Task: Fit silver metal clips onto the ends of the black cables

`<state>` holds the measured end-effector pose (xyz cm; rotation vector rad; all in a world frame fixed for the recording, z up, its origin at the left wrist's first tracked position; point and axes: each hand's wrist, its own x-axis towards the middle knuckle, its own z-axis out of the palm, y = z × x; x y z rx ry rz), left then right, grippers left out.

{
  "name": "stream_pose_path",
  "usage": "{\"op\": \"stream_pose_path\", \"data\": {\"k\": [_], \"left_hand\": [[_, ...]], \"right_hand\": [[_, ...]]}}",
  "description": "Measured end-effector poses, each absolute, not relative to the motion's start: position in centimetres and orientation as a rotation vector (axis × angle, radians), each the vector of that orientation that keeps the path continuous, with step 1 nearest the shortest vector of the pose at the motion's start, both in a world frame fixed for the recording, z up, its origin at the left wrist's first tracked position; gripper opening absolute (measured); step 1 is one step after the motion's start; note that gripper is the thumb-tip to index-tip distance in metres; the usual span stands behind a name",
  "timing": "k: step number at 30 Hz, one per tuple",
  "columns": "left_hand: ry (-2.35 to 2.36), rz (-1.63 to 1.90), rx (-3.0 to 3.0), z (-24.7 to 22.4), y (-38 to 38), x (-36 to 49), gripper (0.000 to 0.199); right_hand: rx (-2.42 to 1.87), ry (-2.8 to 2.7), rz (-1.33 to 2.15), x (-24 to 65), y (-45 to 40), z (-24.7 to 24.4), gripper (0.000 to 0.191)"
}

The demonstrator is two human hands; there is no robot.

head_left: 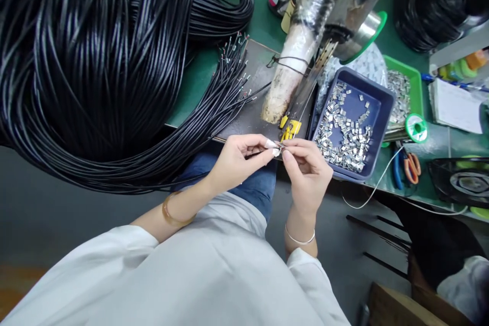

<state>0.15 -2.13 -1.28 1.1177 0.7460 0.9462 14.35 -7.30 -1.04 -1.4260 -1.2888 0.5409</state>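
My left hand [242, 158] is closed in a pinch on the end of a black cable, in front of my body at the table's near edge. White wrapping covers its fingertips. Tip to tip with it, my right hand [308, 170] pinches at the same cable end; the tiny piece between its fingers is too small to make out. Just beyond the fingertips stands a yellow soldering fixture-like part [291, 130] with a thin wire running to it. To the right of my right hand, a blue bin [382, 104] holds many small silvery metal shells [346, 137].
A large bundle of black cables [103, 71] covers the left side, its stripped ends [237, 71] on a dark board [260, 58]. A plastic-wrapped duct [294, 56] hangs over the board. Rightward are a green bin [416, 81], solder spool [416, 128], orange-handled pliers [412, 168] and a fan [466, 182].
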Motion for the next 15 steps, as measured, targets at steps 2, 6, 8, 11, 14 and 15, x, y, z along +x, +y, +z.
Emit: {"op": "stream_pose_path", "data": {"k": [2,6,8,11,14,15], "left_hand": [[0.758,0.966,1.204,-1.5,-2.2,0.0,0.014],[0.793,0.967,1.459,-1.5,-2.0,-0.5,0.013],[0.795,0.965,1.581,-1.4,-1.7,-0.7,0.016],[0.787,0.971,1.756,-1.5,-1.5,-0.9,0.018],[0.802,0.989,1.826,-1.9,-2.0,-0.8,0.017],[0.810,0.983,1.784,-1.9,-2.3,-0.6,0.018]], "right_hand": [[-1.420,-1.278,0.553,14.5,-7.2,-1.2,0.004],[-1.377,-1.280,0.597,14.8,-7.3,-1.2,0.004],[-1.391,-1.296,0.623,15.2,-7.4,-1.2,0.004],[-1.409,-1.327,0.666,15.5,-7.5,-1.2,0.004],[-1.422,-1.373,0.598,15.2,-7.7,-1.0,0.004],[-1.425,-1.397,0.517,15.0,-7.8,-1.0,0.006]]}}
